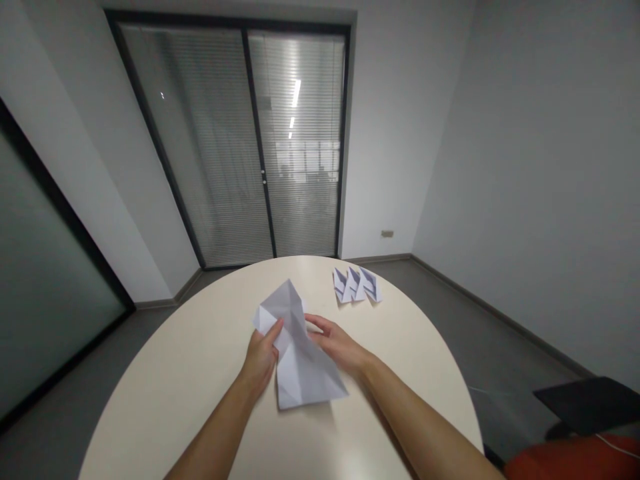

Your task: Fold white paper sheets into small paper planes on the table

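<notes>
A creased sheet of white paper (305,373), partly folded, is held above the pale round table (190,393). My left hand (261,357) is closed on its left edge, thumb on top and fingers underneath. At the paper's right edge is my right hand (337,343), its fingers bent and apart, with some fingertips behind the sheet. Whether these fingertips grip the paper or only touch it, I cannot tell. The paper's top rises to a point, and its lower part spreads wide toward me.
Several folded white paper pieces (355,285) stand in a row near the table's far right edge. A dark flat object (590,403) and something red (575,460) are at the lower right, beyond the table. Glass doors with blinds (300,200) lie behind.
</notes>
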`<action>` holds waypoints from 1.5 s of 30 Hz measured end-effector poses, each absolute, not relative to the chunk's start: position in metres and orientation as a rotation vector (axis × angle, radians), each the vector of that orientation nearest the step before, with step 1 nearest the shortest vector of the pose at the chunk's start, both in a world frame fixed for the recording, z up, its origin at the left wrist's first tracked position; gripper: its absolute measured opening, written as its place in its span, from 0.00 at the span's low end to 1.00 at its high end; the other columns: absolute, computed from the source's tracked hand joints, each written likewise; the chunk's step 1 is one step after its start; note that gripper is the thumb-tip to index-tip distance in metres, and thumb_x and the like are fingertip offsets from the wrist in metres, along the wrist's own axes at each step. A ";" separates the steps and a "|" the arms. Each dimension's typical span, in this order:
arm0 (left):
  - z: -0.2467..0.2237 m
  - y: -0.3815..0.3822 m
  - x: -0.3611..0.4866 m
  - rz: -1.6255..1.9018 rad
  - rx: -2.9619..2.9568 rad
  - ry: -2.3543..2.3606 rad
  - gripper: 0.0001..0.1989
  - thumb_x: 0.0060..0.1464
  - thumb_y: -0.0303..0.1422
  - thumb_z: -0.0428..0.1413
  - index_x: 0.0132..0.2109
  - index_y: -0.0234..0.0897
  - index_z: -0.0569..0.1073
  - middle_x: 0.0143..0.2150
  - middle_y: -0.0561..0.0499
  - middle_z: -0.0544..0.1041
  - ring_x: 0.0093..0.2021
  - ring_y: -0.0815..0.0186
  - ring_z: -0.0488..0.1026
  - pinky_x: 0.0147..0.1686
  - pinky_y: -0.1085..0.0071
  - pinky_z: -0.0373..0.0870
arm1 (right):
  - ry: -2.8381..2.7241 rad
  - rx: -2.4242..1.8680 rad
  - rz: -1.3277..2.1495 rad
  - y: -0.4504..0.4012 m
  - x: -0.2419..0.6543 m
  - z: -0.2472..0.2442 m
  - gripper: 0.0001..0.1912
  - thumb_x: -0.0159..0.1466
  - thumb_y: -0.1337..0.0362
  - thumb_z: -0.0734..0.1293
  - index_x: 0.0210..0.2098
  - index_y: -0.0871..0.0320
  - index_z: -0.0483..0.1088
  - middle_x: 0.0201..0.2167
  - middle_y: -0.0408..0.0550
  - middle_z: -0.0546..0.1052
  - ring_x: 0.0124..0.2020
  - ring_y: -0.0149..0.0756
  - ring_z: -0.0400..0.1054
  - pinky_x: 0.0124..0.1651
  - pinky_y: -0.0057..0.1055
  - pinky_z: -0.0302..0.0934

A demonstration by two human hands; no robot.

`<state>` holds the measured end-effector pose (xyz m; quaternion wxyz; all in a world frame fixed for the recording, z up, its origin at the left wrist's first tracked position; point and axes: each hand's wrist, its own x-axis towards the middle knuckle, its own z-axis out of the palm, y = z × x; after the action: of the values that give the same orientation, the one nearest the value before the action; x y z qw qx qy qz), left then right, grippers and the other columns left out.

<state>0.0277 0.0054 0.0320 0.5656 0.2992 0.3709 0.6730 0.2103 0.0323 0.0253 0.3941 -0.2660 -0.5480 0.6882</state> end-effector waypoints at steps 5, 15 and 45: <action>0.035 0.005 0.027 1.593 0.742 0.868 0.26 0.50 0.35 0.67 0.55 0.32 0.75 0.51 0.39 0.82 0.52 0.52 0.79 0.55 0.57 0.74 | -1.160 -0.799 1.610 0.038 0.209 0.025 0.26 0.49 0.54 0.80 0.45 0.54 0.78 0.42 0.47 0.82 0.37 0.40 0.76 0.43 0.35 0.68; 0.038 0.016 -0.013 1.599 0.910 1.512 0.17 0.55 0.39 0.63 0.48 0.33 0.78 0.47 0.40 0.83 0.43 0.54 0.82 0.45 0.60 0.77 | -1.079 -0.902 1.265 0.055 0.251 0.035 0.25 0.51 0.52 0.76 0.46 0.55 0.76 0.35 0.46 0.81 0.29 0.37 0.73 0.34 0.33 0.65; 0.003 -0.005 0.006 0.562 2.212 1.731 0.27 0.58 0.42 0.55 0.64 0.43 0.71 0.73 0.42 0.57 0.75 0.42 0.45 0.70 0.40 0.37 | -1.992 -1.748 -0.126 0.067 0.245 0.011 0.27 0.68 0.58 0.62 0.64 0.62 0.66 0.65 0.63 0.67 0.73 0.60 0.42 0.70 0.59 0.32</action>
<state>0.0057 -0.0047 0.0030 0.1384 0.7648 0.5985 0.1943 0.2445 0.0665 0.0115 0.2418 -0.6394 -0.7284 -0.0462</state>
